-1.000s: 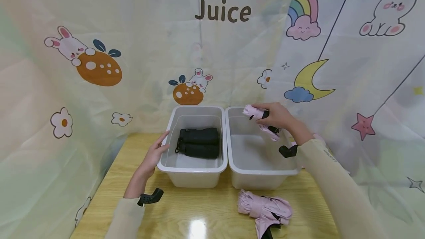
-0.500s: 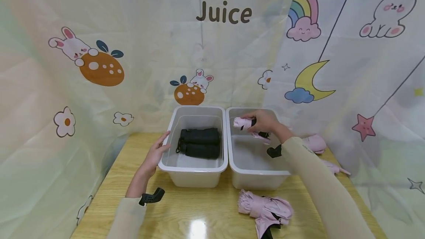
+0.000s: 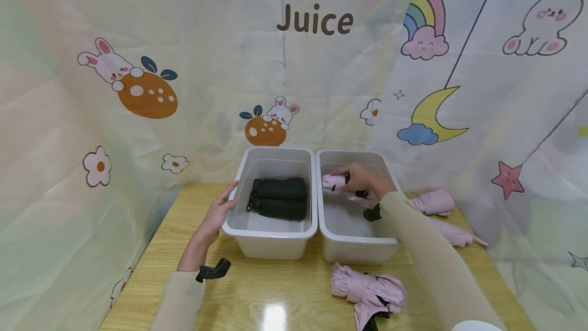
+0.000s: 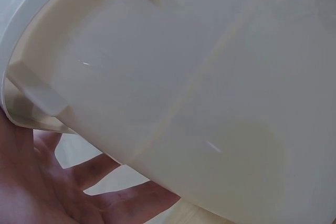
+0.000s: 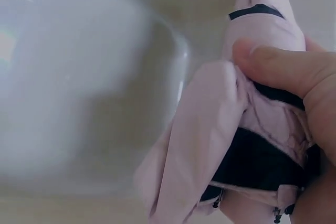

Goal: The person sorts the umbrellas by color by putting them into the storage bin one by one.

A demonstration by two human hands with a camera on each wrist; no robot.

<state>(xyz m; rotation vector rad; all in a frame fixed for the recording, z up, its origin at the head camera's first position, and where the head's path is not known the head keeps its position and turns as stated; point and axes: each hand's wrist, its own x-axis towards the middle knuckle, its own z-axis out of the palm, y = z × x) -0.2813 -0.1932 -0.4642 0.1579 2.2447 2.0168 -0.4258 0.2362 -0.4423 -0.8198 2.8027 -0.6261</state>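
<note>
The right hand point(image 3: 363, 180) grips a pink umbrella point(image 3: 334, 182) lying sideways, tip pointing left, while the flat left hand point(image 3: 219, 212) touches the left bin point(image 3: 271, 234).

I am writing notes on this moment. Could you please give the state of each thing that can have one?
Right hand: grips a folded pink umbrella inside the right bin.
Left hand: open, touching the left bin.
Black umbrellas: folded, lying in the left bin.
Pink umbrella in front: loosely folded, on the table.
</note>
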